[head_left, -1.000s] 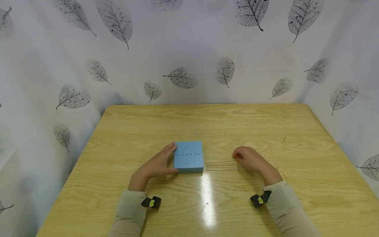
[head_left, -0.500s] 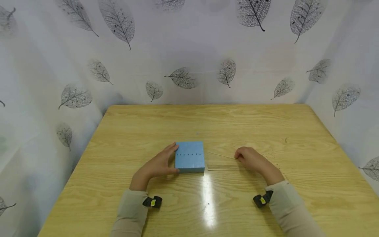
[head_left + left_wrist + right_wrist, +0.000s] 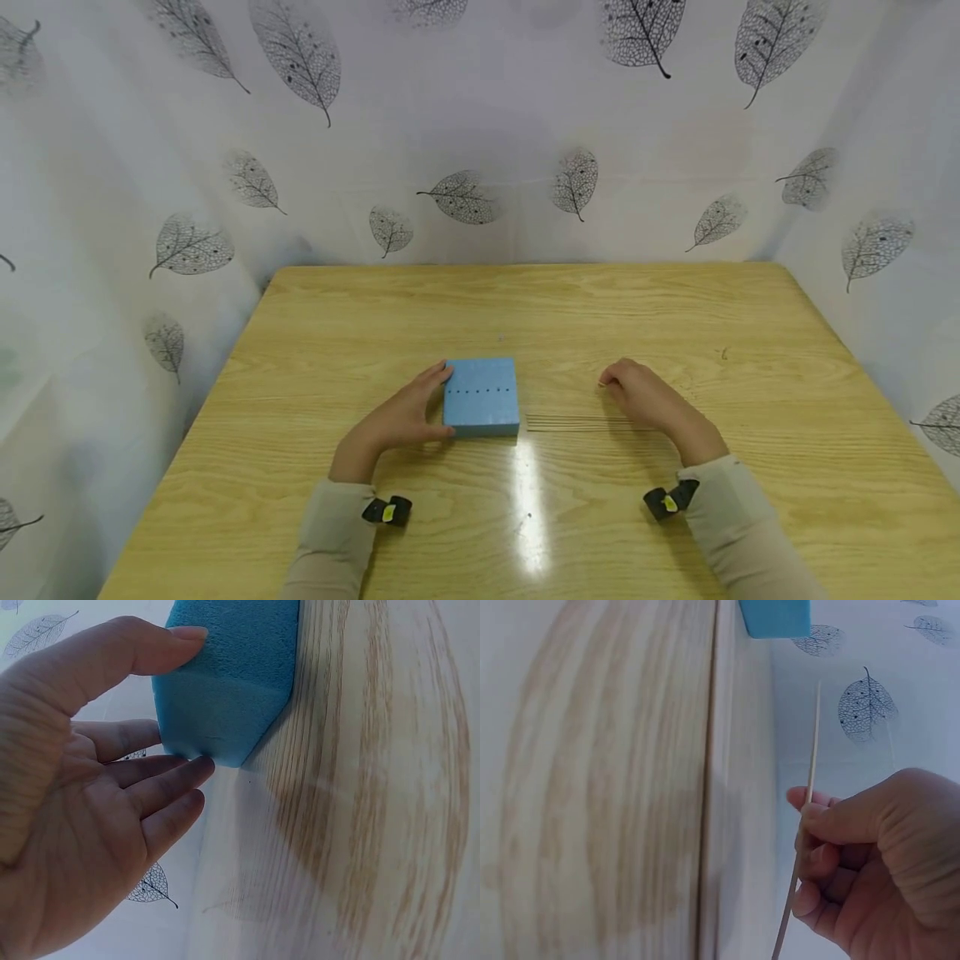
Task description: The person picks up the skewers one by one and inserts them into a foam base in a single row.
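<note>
A blue foam block [image 3: 482, 410] rests on the wooden table, a row of small dark holes across its top. My left hand [image 3: 400, 414] holds it from the left side, thumb on the near face and fingers at the far one. The left wrist view shows the thumb on the block's [image 3: 225, 682] rough face. My right hand [image 3: 647, 402], to the right of the block, pinches a thin wooden stick [image 3: 814, 742] between thumb and fingers. In the right wrist view the stick is raised off the table. Several similar sticks [image 3: 566, 423] lie side by side below that hand.
The wooden table [image 3: 375, 317] extends on all sides of the block. Small dark crumbs [image 3: 724, 354] lie on it at the right. A white curtain [image 3: 510, 100] printed with leaves hangs behind and along both sides.
My right hand has picked one stick out of the row and raised it, moving slightly away from the other sticks. The left hand and the block stay in place.
</note>
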A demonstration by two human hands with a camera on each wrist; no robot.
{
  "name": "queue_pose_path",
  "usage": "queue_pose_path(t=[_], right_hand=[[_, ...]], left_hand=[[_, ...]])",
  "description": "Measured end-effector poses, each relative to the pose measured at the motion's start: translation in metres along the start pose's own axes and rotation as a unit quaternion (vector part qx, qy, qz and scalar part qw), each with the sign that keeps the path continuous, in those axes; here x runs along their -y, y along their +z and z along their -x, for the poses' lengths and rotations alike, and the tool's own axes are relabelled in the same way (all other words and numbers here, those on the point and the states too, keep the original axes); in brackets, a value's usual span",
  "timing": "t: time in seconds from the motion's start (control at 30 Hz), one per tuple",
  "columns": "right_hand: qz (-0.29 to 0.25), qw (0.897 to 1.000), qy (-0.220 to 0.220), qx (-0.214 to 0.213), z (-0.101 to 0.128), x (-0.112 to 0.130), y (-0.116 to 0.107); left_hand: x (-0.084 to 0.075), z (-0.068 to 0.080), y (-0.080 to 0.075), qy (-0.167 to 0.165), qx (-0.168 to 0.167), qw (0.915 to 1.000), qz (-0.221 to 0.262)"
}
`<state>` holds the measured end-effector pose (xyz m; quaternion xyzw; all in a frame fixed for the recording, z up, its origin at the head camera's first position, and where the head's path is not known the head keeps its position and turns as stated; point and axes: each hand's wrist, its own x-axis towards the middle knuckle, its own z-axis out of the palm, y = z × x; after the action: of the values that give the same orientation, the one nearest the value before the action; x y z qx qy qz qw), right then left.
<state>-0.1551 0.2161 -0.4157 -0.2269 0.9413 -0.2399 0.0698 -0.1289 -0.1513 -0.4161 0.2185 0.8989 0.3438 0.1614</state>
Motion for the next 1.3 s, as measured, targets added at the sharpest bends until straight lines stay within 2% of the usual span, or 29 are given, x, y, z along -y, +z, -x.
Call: queue_pose_path(t=[0.33,0.5,0.77,1.0,1.3], right_hand=[[0.002,0.994,-0.067,-0.092,0.0,0.008,-0.001],[-0.003,0.989,-0.086,-0.121,-0.003,0.013,-0.002],[-0.046,0.982,-0.102,-0.153,-0.006,0.023,-0.005],[-0.058,0.971,-0.124,-0.194,-0.01,0.035,-0.006],[-0.092,0.962,-0.148,-0.208,-0.017,0.051,-0.006]], left_hand=[[0.0,0.0,-0.001,-0.006,0.004,1.0,-0.006],[0.0,0.001,0.0,-0.003,0.004,1.0,-0.006],[0.002,0.0,-0.001,-0.002,0.001,1.0,-0.006],[0.003,0.0,-0.001,-0.004,0.002,1.0,-0.009],[0.003,0.001,0.0,-0.001,-0.001,1.0,-0.008]])
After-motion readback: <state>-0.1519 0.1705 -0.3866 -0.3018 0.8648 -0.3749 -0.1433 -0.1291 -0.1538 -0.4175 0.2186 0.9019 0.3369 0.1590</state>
